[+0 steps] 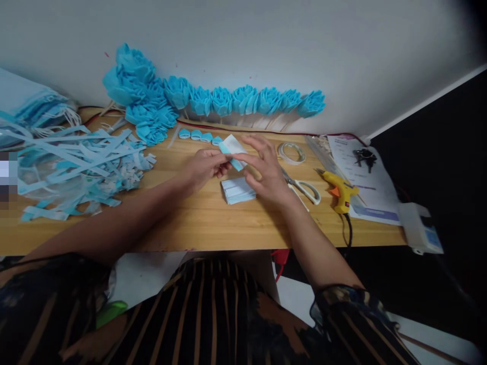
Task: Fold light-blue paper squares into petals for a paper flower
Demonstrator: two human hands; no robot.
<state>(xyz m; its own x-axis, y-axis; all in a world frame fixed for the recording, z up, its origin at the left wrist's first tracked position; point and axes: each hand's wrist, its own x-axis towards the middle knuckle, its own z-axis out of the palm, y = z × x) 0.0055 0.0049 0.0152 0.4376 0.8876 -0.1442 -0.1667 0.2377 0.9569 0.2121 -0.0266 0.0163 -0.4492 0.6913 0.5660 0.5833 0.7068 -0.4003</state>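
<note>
My left hand (209, 166) pinches the lower left edge of a small white and light-blue fabric piece (233, 147), partly folded over with its blue side showing. My right hand (266, 170) has its fingers spread, and the index fingertip rests on the fold of that piece. Just below, a stack of pale blue fabric pieces (238, 191) lies on the wooden table (182, 218). Behind my left hand, several small folded blue petals (196, 135) form a row. Scissors (304, 188) and a roll of clear tape (291, 153) lie to the right of my right hand.
Blue fabric flowers (245, 99) on sticks line the wall, with a bunch (140, 96) at the left. Fabric strips (87, 157) heap on the left. At right are a yellow glue gun (340, 191) with its cord, keys (365, 157) on paper, and a white box (420, 228).
</note>
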